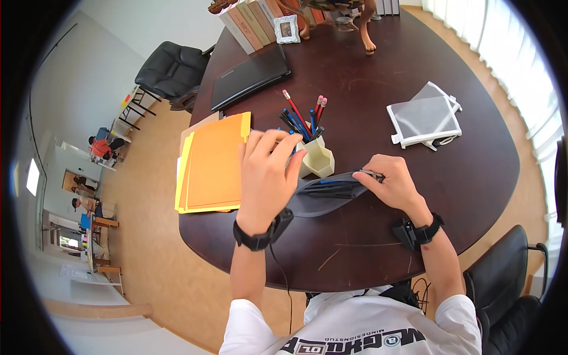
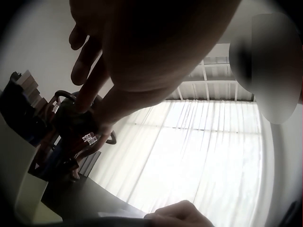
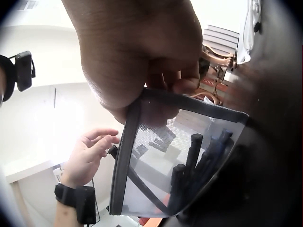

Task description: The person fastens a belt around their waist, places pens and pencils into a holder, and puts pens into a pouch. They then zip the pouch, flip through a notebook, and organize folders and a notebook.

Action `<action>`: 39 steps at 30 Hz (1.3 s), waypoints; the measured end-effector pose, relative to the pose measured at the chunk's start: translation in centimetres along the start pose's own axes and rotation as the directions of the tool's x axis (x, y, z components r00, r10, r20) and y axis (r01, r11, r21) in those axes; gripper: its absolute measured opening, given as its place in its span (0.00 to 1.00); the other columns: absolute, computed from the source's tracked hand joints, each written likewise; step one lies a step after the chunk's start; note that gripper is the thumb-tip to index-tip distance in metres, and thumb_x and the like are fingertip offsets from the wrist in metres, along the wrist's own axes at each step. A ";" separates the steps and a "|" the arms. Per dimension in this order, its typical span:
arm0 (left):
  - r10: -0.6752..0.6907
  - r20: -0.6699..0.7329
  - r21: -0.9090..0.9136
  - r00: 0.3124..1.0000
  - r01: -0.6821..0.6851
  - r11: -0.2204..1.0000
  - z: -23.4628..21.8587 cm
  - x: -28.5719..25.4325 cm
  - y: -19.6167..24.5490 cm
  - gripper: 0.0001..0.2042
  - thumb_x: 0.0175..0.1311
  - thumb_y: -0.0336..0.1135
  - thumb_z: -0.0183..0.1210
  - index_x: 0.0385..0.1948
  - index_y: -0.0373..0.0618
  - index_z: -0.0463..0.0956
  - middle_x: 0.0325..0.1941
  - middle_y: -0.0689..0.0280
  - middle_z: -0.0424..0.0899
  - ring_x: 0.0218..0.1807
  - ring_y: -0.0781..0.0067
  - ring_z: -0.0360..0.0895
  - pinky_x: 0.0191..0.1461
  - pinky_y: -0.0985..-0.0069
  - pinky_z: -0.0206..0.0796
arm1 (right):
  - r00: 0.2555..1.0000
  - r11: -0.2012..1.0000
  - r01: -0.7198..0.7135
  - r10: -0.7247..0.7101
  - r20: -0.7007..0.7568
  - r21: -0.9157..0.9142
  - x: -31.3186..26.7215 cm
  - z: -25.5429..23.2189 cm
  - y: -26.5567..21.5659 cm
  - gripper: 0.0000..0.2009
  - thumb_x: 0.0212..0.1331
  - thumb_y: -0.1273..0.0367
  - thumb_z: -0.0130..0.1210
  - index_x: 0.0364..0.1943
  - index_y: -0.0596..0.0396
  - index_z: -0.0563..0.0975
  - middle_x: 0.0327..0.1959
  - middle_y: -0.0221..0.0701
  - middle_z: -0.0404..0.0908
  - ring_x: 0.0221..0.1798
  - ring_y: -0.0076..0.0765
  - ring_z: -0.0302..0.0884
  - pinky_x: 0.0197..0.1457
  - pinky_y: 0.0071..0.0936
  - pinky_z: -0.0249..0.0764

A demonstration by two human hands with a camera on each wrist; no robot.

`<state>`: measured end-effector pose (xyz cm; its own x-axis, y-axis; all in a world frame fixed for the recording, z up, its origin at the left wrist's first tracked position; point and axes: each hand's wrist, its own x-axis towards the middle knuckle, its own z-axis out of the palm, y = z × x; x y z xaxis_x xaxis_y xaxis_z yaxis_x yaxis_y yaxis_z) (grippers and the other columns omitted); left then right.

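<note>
My right hand grips the rim of a grey-edged mesh zip pouch with the thumb along its edge. Several black and blue pens show through the mesh in the right wrist view. My left hand is raised close to the cream pen holder, with thumb and fingers apart and loosely bent. It partly hides the holder, which carries blue pens and red pencils with pink erasers. In the right wrist view, the left hand appears beyond the pouch.
Yellow and orange folders lie left of the holder. A black laptop sits farther back, near a white photo frame and books. White mesh pouches lie to the right on the dark table.
</note>
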<state>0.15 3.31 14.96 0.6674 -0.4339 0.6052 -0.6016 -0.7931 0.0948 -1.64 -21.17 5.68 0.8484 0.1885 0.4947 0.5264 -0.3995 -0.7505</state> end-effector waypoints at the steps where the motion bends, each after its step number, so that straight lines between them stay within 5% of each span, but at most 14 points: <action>1: 0.003 0.041 -0.005 0.999 -0.002 1.000 0.1 0.6 -0.3 0.11 0.56 0.30 0.66 0.42 0.46 0.82 0.41 0.66 0.81 0.45 0.61 0.75 0.51 0.66 0.62 | 1.000 1.000 -0.008 0.008 0.000 0.003 0.0 0.0 0.1 0.11 0.55 0.67 0.68 0.25 0.62 0.81 0.20 0.37 0.77 0.23 0.42 0.73 0.27 0.34 0.68; 8: 0.109 0.229 0.235 0.967 -0.163 0.958 4.1 2.4 -1.0 0.13 0.59 0.34 0.65 0.47 0.53 0.82 0.33 0.71 0.78 0.42 0.68 0.72 0.47 0.68 0.57 | 1.000 1.000 -0.006 0.006 -0.004 0.020 -0.1 0.1 0.2 0.11 0.55 0.68 0.68 0.25 0.62 0.81 0.20 0.37 0.77 0.22 0.40 0.73 0.27 0.33 0.67; 14: 0.075 0.288 0.257 0.955 -0.153 0.954 5.6 3.4 -1.6 0.07 0.59 0.34 0.64 0.38 0.51 0.81 0.31 0.71 0.77 0.42 0.67 0.72 0.46 0.67 0.56 | 1.000 1.000 0.003 -0.003 -0.008 -0.004 -0.1 -0.1 0.0 0.10 0.55 0.68 0.68 0.25 0.62 0.81 0.21 0.36 0.78 0.23 0.41 0.74 0.27 0.33 0.68; 21: 0.014 -0.026 0.094 1.000 -0.012 0.995 0.4 3.5 -1.0 0.05 0.59 0.29 0.64 0.35 0.45 0.78 0.34 0.66 0.80 0.43 0.62 0.75 0.48 0.65 0.62 | 1.000 1.000 0.000 0.000 -0.008 -0.009 -0.1 -0.1 0.1 0.11 0.55 0.67 0.67 0.25 0.62 0.81 0.21 0.37 0.78 0.23 0.42 0.74 0.28 0.34 0.68; 27: -0.097 -0.420 -0.114 0.902 0.054 0.992 -6.1 0.2 2.6 0.06 0.64 0.23 0.59 0.40 0.43 0.75 0.41 0.63 0.85 0.39 0.59 0.80 0.47 0.69 0.64 | 1.000 1.000 -0.009 0.009 -0.014 -0.002 0.0 0.0 0.3 0.11 0.56 0.67 0.67 0.25 0.62 0.81 0.21 0.37 0.78 0.23 0.42 0.73 0.27 0.33 0.68; 30: 0.007 -0.426 -0.138 0.905 -0.073 0.988 -7.0 -2.6 4.0 0.07 0.65 0.23 0.56 0.42 0.43 0.72 0.42 0.61 0.87 0.39 0.59 0.80 0.47 0.67 0.64 | 1.000 1.000 -0.018 0.018 -0.010 0.007 0.0 0.0 0.2 0.11 0.56 0.68 0.67 0.25 0.62 0.81 0.21 0.37 0.78 0.22 0.41 0.73 0.27 0.32 0.68; 39: 0.154 -0.109 -0.073 0.982 -0.163 0.984 -6.9 -6.0 5.8 0.13 0.59 0.25 0.61 0.44 0.44 0.69 0.48 0.60 0.85 0.41 0.62 0.81 0.47 0.64 0.59 | 1.000 1.000 -0.021 0.021 -0.008 0.003 0.0 -0.1 0.1 0.10 0.56 0.68 0.67 0.26 0.62 0.82 0.20 0.36 0.77 0.22 0.39 0.73 0.26 0.31 0.67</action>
<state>-10.38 4.24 17.29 0.5149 -0.5019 0.6950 -0.7327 -0.6785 0.0528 -1.53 -21.28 5.63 0.8588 0.1729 0.4823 0.5086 -0.4006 -0.7621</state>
